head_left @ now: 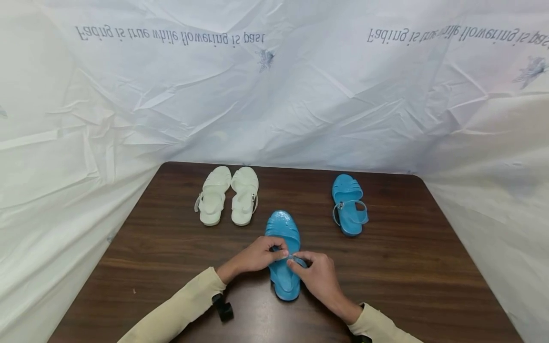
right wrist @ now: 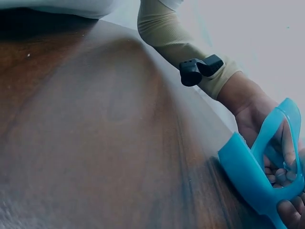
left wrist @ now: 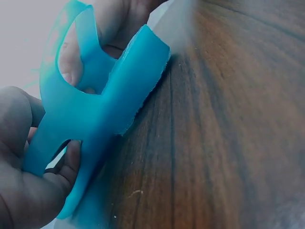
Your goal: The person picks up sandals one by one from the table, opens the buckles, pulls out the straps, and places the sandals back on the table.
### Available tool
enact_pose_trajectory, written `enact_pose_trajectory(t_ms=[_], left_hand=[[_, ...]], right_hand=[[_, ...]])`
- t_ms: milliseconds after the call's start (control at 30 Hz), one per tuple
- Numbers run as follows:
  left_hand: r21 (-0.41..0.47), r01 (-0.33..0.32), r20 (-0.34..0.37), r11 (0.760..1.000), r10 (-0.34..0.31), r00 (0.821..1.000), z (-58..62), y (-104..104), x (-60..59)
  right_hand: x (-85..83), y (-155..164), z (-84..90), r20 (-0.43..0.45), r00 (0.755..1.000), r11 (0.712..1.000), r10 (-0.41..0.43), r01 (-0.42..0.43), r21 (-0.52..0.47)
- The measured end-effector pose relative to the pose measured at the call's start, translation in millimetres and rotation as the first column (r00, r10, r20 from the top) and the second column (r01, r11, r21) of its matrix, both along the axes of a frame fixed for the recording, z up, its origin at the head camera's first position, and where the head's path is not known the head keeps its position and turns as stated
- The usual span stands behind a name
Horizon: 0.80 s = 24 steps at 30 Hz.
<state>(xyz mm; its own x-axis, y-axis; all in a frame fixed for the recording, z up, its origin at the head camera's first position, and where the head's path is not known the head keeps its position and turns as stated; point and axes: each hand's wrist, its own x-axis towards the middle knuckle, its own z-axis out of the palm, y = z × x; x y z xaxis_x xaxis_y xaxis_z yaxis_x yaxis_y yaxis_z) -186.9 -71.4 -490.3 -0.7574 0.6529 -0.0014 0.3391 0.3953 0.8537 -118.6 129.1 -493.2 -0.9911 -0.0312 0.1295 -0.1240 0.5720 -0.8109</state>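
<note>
My left hand (head_left: 253, 257) and right hand (head_left: 316, 275) both pinch the strap (head_left: 295, 257) of the blue sandal (head_left: 282, 238) lying on the tabletop (head_left: 407, 267).

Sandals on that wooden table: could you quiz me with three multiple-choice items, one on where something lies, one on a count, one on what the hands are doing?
1. Where is the white pair?
A. far left of the table
B. near right corner
C. under the hands

2. How many blue sandals are there?
A. one
B. two
C. four

3. What are the hands doing?
A. resting flat on the table
B. both pinching the near sandal's strap
C. lifting the white pair

Answers:
1 A: the white pair sits far left on the table.
2 B: the near blue sandal and the far blue sandal.
3 B: the left hand and right hand pinch its strap.
</note>
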Motion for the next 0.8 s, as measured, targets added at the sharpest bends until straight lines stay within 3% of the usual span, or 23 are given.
enact_pose_trajectory(t_ms=[133, 567, 800], left_hand=[[0.004, -0.011, 0.003, 1.000, 0.011, 1.000, -0.6, -3.0, -1.4], [0.023, 0.067, 0.018, 0.997, -0.068, 0.998, 0.6, -0.8, -2.3], [0.094, 0.051, 0.092, 0.994, -0.060, 0.994, -0.6, 1.0, -2.8]], right_hand=[[-0.3, 0.1, -0.3, -0.025, 1.000, 1.000, 0.006, -0.006, -0.010], [1.0, 4.4, 6.0, -0.006, 0.997, 0.997, 0.071, -0.071, 0.003], [1.6, 2.7, 4.4, -0.017, 0.997, 0.997, 0.075, -0.075, 0.016]])
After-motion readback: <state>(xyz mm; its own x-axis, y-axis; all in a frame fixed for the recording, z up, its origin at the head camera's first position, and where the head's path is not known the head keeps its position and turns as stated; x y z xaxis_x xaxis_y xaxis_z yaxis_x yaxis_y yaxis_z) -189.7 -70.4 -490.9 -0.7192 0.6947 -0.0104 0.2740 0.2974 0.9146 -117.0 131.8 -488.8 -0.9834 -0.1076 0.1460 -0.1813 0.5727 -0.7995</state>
